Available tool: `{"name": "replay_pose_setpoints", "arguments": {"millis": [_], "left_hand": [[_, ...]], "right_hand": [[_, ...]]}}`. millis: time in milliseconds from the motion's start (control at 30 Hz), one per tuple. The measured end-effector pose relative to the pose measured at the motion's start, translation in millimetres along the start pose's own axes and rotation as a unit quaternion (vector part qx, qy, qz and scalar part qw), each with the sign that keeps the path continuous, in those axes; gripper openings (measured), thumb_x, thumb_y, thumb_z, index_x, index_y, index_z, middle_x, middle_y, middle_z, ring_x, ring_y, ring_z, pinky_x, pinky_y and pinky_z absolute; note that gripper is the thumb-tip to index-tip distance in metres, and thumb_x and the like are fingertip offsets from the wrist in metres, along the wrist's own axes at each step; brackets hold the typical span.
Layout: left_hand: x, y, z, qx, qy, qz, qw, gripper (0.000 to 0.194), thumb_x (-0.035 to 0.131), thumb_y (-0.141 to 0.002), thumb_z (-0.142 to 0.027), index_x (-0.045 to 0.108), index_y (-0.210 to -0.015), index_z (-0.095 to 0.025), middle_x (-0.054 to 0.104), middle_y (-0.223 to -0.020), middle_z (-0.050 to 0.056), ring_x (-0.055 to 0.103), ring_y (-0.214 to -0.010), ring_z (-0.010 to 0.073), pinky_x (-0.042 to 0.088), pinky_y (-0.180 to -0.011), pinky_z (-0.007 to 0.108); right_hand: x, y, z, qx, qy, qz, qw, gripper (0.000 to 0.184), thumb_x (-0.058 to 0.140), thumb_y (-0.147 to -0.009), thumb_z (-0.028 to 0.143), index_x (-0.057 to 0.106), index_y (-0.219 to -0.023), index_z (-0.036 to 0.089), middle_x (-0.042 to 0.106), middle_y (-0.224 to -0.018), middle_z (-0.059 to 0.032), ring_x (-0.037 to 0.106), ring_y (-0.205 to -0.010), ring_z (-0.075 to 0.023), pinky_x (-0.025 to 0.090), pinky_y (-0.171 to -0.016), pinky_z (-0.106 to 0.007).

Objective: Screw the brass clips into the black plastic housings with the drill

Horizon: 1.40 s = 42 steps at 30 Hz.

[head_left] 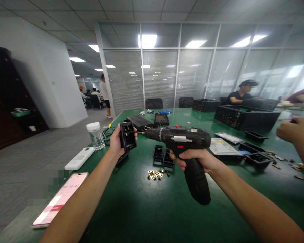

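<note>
My left hand [116, 141] is closed around a small black plastic frame [128, 136], held upright above the table with its open side turned to the right. Brass-coloured pieces show inside it. In my right hand [192, 157] is a black cordless drill [184, 138], its chuck pointing left. The thin bit reaches the frame's opening; whether it touches a screw I cannot tell. Below the drill, two similar black frames [158, 153] lie side by side on the green table [131, 209]. In front of them is a small pile of brass plates and dark screws [155, 174].
A clear bottle [96, 136], a white power bank [79, 158] and a lit phone [62, 199] lie left. To the right are a hard drive [224, 147], black frames [258, 158] and a computer case [245, 116]. A co-worker's hand [294, 131] is at far right.
</note>
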<state>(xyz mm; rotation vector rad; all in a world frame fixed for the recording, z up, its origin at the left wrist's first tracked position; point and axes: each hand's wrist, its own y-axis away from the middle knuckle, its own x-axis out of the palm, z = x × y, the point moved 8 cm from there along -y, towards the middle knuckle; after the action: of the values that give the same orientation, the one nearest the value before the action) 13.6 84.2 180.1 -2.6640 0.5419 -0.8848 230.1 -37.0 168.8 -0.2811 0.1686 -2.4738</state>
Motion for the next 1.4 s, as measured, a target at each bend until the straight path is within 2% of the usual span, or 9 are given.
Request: {"name": "replay_pose_setpoints", "arguments": {"millis": [767, 1067, 1400], "left_hand": [[-3.3, -0.2, 1.4, -0.002, 0.002, -0.007, 1.000, 0.049, 0.049, -0.090, -0.056, 0.068, -0.095, -0.010, 0.071, -0.088, 0.011, 0.069, -0.068, 0.0201, 0.059, -0.061, 0.033], [-1.8, -0.2, 1.0, 0.001, 0.000, -0.006, 1.000, 0.049, 0.050, -0.090, -0.055, 0.069, -0.094, -0.010, 0.071, -0.086, 0.011, 0.069, -0.068, 0.0203, 0.059, -0.060, 0.032], [-1.7, 0.7, 0.8, -0.003, -0.004, -0.006, 1.000, 0.050, 0.047, -0.091, -0.055, 0.069, -0.094, -0.010, 0.071, -0.087, 0.011, 0.069, -0.068, 0.0202, 0.059, -0.060, 0.032]], "right_hand": [[-3.3, -0.1, -1.9, 0.000, -0.011, -0.002, 1.000, 0.031, 0.069, -0.076, 0.024, 0.063, -0.103, 0.010, 0.062, -0.077, -0.0048, 0.051, -0.057, -0.0089, 0.047, -0.054, -0.022], [-1.7, 0.4, -1.0, 0.006, -0.013, -0.005, 1.000, 0.028, 0.069, -0.074, 0.024, 0.064, -0.097, 0.010, 0.060, -0.075, -0.0045, 0.052, -0.057, -0.0088, 0.047, -0.054, -0.022], [-1.4, 1.2, -0.9, 0.006, -0.010, -0.002, 1.000, 0.030, 0.069, -0.075, 0.025, 0.064, -0.100, 0.010, 0.060, -0.075, -0.0043, 0.052, -0.057, -0.0084, 0.046, -0.055, -0.021]]}}
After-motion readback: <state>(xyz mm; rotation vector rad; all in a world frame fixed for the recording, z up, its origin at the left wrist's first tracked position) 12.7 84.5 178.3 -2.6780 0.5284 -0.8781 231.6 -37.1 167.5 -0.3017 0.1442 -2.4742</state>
